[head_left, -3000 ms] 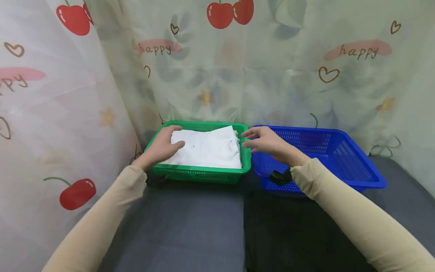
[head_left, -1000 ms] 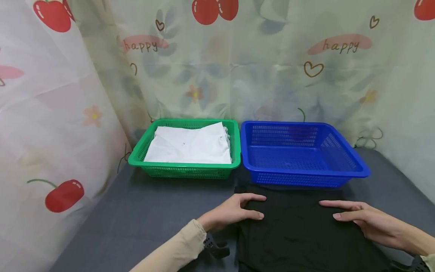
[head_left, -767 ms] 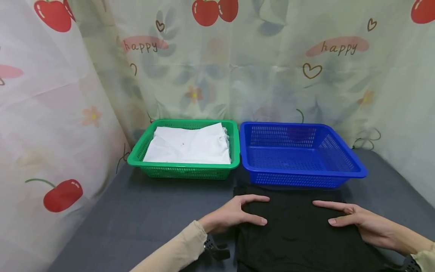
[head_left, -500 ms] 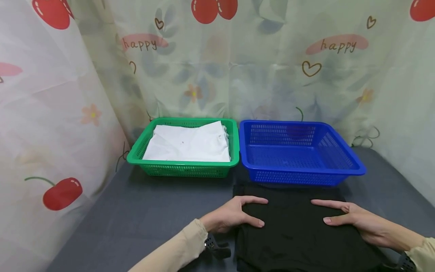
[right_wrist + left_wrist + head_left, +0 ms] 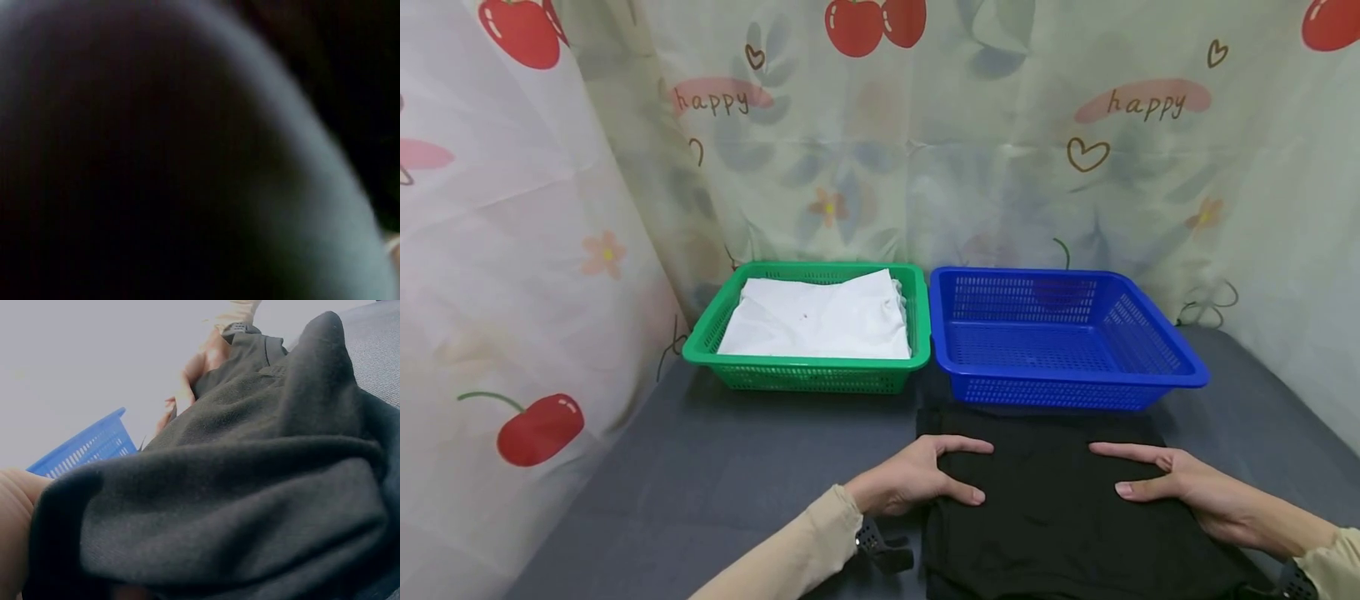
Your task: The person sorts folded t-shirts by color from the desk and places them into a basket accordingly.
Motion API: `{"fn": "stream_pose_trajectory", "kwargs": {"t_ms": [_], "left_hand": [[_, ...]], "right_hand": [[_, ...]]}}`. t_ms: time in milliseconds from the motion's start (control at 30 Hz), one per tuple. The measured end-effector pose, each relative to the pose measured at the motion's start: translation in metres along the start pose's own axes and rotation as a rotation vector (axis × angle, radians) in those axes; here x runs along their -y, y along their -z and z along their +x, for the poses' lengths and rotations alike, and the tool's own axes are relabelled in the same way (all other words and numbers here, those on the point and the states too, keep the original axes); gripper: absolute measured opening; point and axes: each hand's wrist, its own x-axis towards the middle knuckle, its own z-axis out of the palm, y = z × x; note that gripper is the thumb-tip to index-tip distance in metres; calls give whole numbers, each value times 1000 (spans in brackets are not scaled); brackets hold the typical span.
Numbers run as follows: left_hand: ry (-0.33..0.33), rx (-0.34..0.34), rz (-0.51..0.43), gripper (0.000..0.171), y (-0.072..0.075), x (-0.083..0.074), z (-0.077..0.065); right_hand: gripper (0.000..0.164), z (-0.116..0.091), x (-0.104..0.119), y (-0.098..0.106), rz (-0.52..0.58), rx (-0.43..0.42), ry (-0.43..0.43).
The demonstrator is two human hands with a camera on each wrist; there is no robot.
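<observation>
A black garment [image 5: 1052, 508], laid out in a roughly rectangular shape, lies on the grey surface in front of the blue basket [image 5: 1067, 342]. My left hand [image 5: 910, 475] grips its left side, thumb and forefinger on top and the remaining fingers hidden. On the opposite side my right hand [image 5: 1195, 492] holds the cloth the same way, forefinger stretched along the top. In the left wrist view folds of the black garment [image 5: 231, 512] rise close to the camera, and the right hand [image 5: 203, 365] shows beyond them. The right wrist view is dark and blurred.
A green basket [image 5: 812, 364] holding folded white cloth [image 5: 820, 321] stands to the left of the blue one, rims side by side. Patterned curtains [image 5: 880, 167] hang behind and at the left. The grey surface [image 5: 737, 467] stretches left of the garment.
Three seconds ago both hands were over the green basket; they have come down and right to the garment. During the last second they have closed in slightly on its sides.
</observation>
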Motion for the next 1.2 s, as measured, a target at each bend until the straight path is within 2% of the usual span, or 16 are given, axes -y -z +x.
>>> {"fn": "stream_pose_trajectory", "kwargs": {"t_ms": [133, 333, 567, 700, 833, 1000, 1100, 1200], "left_hand": [[-4, -9, -6, 58, 0, 0, 0], [-18, -35, 6, 58, 1, 0, 0], [-35, -99, 51, 58, 2, -1, 1], [-41, -104, 78, 59, 2, -4, 1], [-55, -91, 142, 60, 3, -11, 0], [-103, -89, 306, 61, 4, -27, -6], [-135, -80, 364, 63, 6, -38, -12], [-170, -68, 372, 65, 8, -49, -19]], "right_hand": [[50, 3, 0, 0, 51, 34, 7], [49, 6, 3, -2, 31, -5, 7], [48, 6, 7, -7, -12, -62, 11], [49, 2, 11, -9, -54, -80, 13], [51, -4, 17, -11, -153, -149, 23], [54, -11, 24, -16, -259, -242, 41], [54, -15, 30, -19, -265, -242, 56], [55, -18, 39, -24, -272, -233, 86]]}}
